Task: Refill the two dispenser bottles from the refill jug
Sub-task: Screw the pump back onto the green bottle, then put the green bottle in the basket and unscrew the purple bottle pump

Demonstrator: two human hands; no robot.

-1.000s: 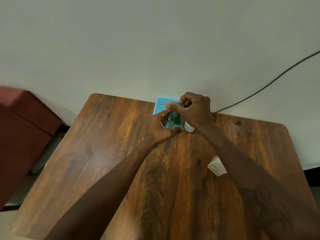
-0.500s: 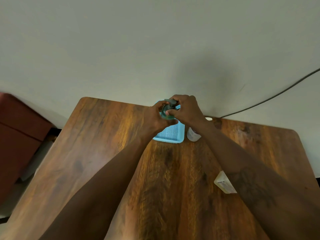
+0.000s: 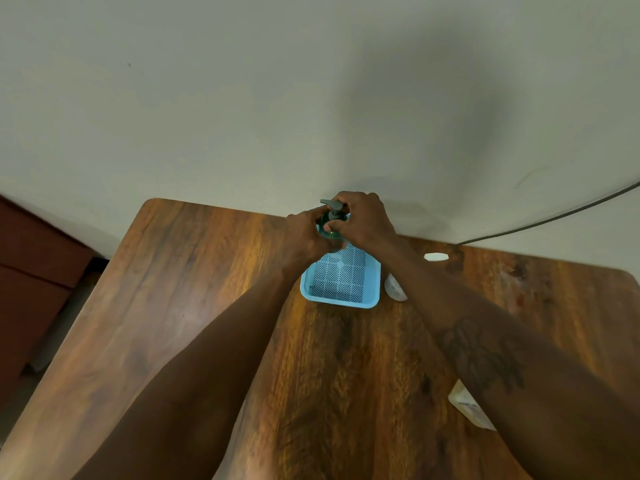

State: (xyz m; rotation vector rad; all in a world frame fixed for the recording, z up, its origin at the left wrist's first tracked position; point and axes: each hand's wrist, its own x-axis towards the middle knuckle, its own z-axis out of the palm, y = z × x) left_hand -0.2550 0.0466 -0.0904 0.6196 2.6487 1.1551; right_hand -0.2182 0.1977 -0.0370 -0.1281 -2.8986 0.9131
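Observation:
A green dispenser bottle with a grey pump head is held over the far end of a light blue perforated basket. My left hand grips the bottle's body. My right hand is closed around the pump collar at the top. A white bottle stands just right of the basket, mostly hidden by my right forearm. A white container with a label lies near the right, partly under my right arm.
The wooden table ends at a pale wall. A white cap-like piece lies at the far right of the table. A black cable runs along the wall. A dark red cabinet stands left.
Both hands have carried the green bottle away from me, from in front of the basket to above its far end. The view has tilted, showing more of the basket.

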